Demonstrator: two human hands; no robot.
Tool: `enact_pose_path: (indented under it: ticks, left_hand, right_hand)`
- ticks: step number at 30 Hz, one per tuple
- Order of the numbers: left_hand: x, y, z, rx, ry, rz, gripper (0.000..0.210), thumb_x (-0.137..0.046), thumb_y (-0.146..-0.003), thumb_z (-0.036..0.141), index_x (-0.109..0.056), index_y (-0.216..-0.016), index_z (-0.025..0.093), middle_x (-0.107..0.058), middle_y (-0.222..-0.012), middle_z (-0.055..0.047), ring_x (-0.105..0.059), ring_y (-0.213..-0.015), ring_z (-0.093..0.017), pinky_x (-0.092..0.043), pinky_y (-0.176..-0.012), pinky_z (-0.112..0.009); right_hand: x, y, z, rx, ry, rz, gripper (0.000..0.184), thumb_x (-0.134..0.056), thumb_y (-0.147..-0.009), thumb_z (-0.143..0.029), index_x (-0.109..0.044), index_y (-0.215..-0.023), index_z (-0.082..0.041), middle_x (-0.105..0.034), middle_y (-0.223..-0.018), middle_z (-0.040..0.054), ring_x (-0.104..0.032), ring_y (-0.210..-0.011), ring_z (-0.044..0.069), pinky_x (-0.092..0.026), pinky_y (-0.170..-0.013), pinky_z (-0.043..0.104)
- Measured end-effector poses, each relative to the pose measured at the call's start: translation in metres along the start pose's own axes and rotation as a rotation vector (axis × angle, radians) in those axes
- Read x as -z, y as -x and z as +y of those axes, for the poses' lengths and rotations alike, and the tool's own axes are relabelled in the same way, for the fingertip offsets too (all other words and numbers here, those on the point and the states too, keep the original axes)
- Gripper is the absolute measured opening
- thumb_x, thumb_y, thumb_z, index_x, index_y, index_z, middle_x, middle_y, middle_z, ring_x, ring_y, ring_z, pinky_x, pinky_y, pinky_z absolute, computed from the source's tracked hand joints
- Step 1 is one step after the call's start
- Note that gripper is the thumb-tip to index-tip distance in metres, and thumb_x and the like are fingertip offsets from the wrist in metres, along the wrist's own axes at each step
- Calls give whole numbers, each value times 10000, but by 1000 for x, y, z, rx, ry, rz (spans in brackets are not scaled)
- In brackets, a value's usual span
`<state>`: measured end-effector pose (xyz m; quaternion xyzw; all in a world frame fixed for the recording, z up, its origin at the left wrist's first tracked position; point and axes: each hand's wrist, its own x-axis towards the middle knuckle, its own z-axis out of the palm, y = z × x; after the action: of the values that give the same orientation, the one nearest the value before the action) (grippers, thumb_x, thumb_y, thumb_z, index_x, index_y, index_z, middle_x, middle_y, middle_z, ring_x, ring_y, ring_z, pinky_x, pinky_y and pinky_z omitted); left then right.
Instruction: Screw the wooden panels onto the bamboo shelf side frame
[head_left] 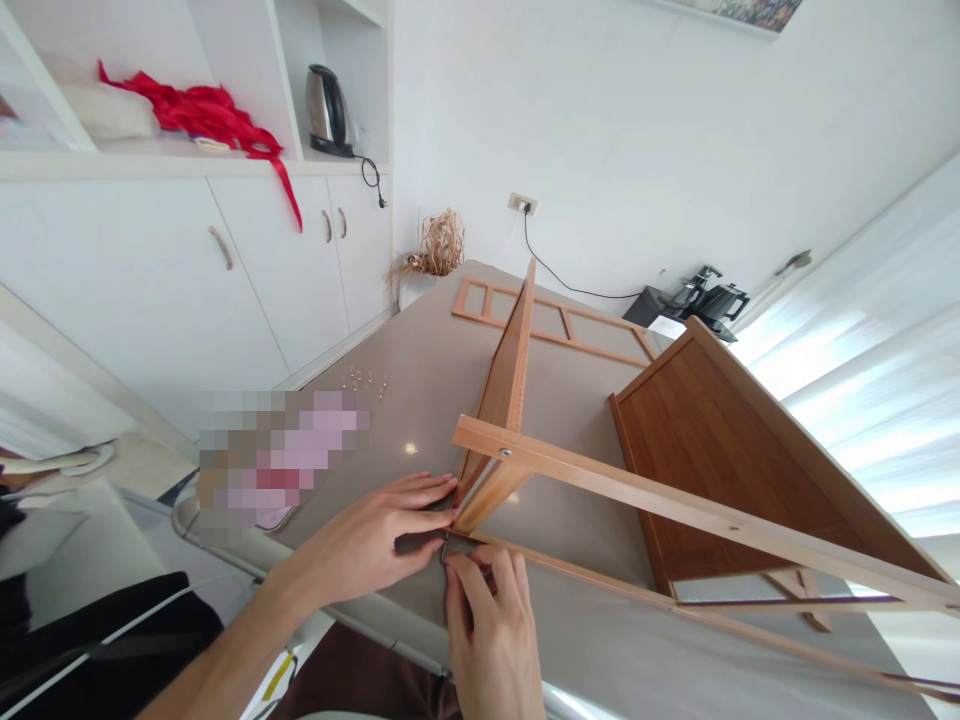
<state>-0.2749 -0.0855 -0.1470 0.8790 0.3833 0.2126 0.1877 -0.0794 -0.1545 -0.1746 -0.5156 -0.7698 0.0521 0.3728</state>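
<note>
A wooden frame [622, 477] stands tilted on the table, with a flat wooden panel [504, 375] rising from its near end. My left hand [386, 525] reaches in from the left, fingers stretched out and apart, their tips resting against the frame's lower corner. Just beside it, my right hand [491, 610] is closed in a pinch on a thin bent metal tool that looks like a hex key [445, 549]. Its tip meets the end of the lower rail [570, 568]. A screw head [505, 453] shows in the upper rail. My right fingers partly hide the key.
A large wooden panel [742, 460] stands at the right, joined to the rails. Behind lies a ladder-like wooden frame [564, 322]. Small metal fittings [365, 380] and a blurred pink object [300, 460] lie left on the table [420, 350]. Black appliances [694, 300] stand far back.
</note>
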Motion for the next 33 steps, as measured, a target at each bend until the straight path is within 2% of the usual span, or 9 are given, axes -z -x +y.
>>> enact_pose_path:
  ticks: [4,12,19,27,33]
  left_hand:
    - [1,-1,1,18,-10,-20,402,-530,-952,191,-648,-1320,303,-489,-1528,25,-461,-1423,-217,-384,-1225,-389]
    - [1,-2,0,6,-4,-29,370,-521,-963,211,-665,-1297,283,-504,-1518,16,-466,-1419,-216,-374,-1230,-376]
    - [-1,0,-2,-9,0,5,376,-541,-955,204,-663,-1299,293,-513,-1510,16,-471,-1415,-211,-392,-1219,-381]
    - [1,-1,0,-6,8,4,375,-561,-943,206,-667,-1295,282,-513,-1510,2,-470,-1416,-207,-389,-1217,-378]
    - [0,0,0,-12,33,17,380,-570,-939,204,-661,-1297,293,-522,-1505,3,-469,-1417,-203,-401,-1209,-366]
  right_hand:
    - [0,-1,3,40,12,36,206,-494,-959,-99,-652,-996,-226,-593,-835,41,-542,-787,187,-468,-742,313]
    - [6,3,11,28,-23,-94,207,-516,-946,-83,-658,-996,-225,-552,-874,43,-534,-798,171,-466,-704,293]
    - [8,-1,6,25,37,-66,260,-476,-947,-70,-675,-1009,-225,-517,-869,53,-521,-790,174,-487,-683,281]
    - [6,-2,-2,28,99,-103,259,-444,-964,-89,-656,-1007,-230,-519,-899,58,-535,-814,179,-500,-676,272]
    - [2,2,2,55,96,-118,284,-411,-972,-96,-655,-1051,-219,-520,-916,64,-549,-819,170,-503,-653,252]
